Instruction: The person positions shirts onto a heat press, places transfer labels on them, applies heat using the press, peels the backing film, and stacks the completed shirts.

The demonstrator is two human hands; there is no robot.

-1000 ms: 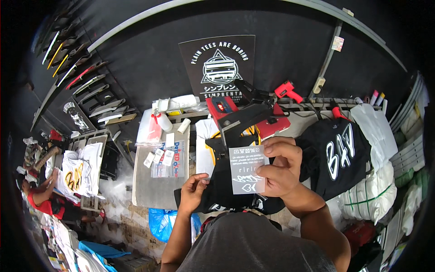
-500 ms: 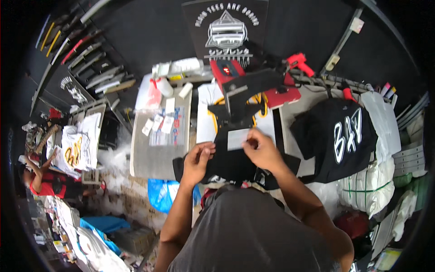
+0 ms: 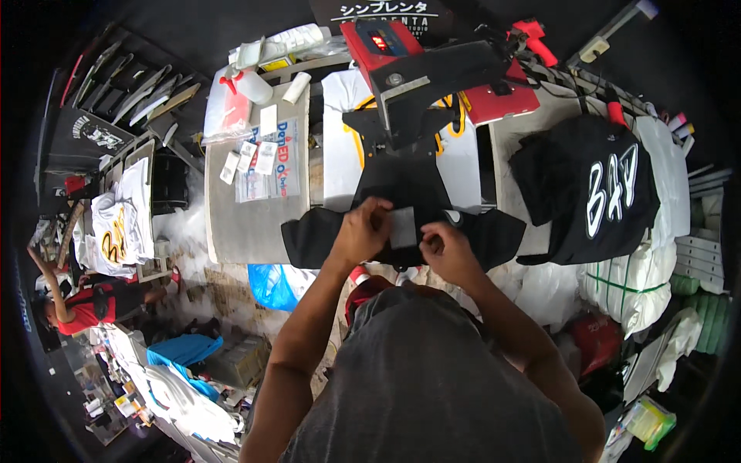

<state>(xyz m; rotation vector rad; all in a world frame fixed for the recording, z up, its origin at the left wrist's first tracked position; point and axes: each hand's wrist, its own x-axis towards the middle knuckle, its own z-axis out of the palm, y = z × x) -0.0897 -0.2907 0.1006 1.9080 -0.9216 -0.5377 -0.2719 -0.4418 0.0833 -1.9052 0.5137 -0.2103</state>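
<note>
A small translucent sheet (image 3: 403, 227) lies over a black garment (image 3: 494, 241), which is draped across the near end of the heat press (image 3: 401, 166). My left hand (image 3: 364, 234) has its fingers pinched at the sheet's left edge. Just beyond the sheet's right edge, my right hand (image 3: 450, 248) is closed with curled fingers. Whatever its fingertips hold, if anything, is too small to make out. A white shirt with yellow-and-black trim (image 3: 340, 143) is spread under the press's dark plate.
Left on the table (image 3: 231, 224) are several white labels (image 3: 266, 158) and a spray bottle (image 3: 253, 87). A black printed shirt (image 3: 575, 189) lies right, by a wrapped white bundle (image 3: 629, 297). A red heat gun (image 3: 532, 42) stands behind. Far left is a person in red (image 3: 85, 309).
The sheet, which my right hand held up, now lies lower on the black garment. My left hand has moved right to its edge, and my right hand has drawn slightly back. The view has tilted down.
</note>
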